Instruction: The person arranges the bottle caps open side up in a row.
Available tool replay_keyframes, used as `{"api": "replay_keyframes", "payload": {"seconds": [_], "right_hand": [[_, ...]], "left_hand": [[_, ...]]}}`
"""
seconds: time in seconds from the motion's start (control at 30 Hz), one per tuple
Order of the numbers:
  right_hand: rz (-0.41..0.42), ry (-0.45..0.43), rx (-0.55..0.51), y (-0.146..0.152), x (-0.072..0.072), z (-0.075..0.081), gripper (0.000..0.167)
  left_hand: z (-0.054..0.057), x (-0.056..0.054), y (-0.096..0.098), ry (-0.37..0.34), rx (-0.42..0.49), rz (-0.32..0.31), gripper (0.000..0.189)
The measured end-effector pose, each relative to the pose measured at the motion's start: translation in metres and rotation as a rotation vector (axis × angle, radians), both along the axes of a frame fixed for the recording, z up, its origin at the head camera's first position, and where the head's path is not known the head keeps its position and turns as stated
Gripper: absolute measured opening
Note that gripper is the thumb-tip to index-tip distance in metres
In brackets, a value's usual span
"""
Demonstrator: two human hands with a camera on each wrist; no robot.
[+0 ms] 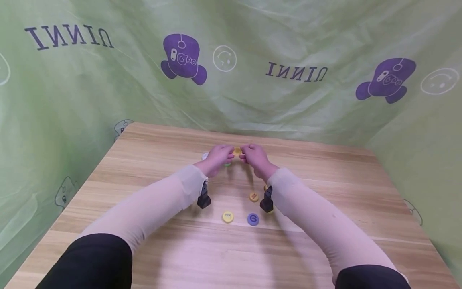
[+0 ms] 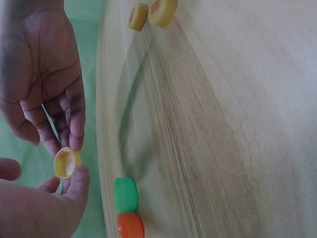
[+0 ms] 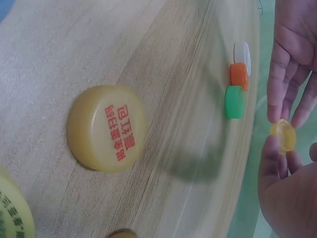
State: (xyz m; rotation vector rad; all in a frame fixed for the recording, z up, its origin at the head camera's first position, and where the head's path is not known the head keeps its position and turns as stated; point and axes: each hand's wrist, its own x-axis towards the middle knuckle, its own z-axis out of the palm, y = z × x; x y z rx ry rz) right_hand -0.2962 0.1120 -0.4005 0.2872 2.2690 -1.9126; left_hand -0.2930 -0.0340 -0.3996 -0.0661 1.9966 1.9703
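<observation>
A yellow, slightly see-through bottle cap is held up between both hands near the table's far side. My left hand pinches its left edge with thumb and fingertips. From the opposite side, my right hand grips it with its fingertips. The left wrist view shows the hollow inside of the cap, raised off the table. Closest to the left hand stand a green cap, an orange cap and a white cap in a row; the head view mostly hides them.
Nearer the body lie a tan cap with red print, a yellow cap and a blue cap. Another tan cap is partly covered by the right wrist. Green printed cloth hangs behind the wooden table.
</observation>
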Motion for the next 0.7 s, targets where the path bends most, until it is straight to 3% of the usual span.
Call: {"api": "replay_keyframes", "payload": {"seconds": [0.37,0.5,0.7], "right_hand": [[0.068,-0.096,-0.055,0.012,-0.003,-0.004,0.017],[0.118,-0.133,-0.076,0.017,-0.004,-0.006,0.018],[0.156,-0.195,-0.105,0.023,-0.006,-0.008,0.019]], "left_hand": [[-0.001,-0.002,0.003,-0.082,0.021,-0.057,0.044],[0.0,-0.002,0.006,-0.073,0.013,-0.076,0.036],[0.0,0.0,0.008,-0.069,-0.043,-0.134,0.041]]}}
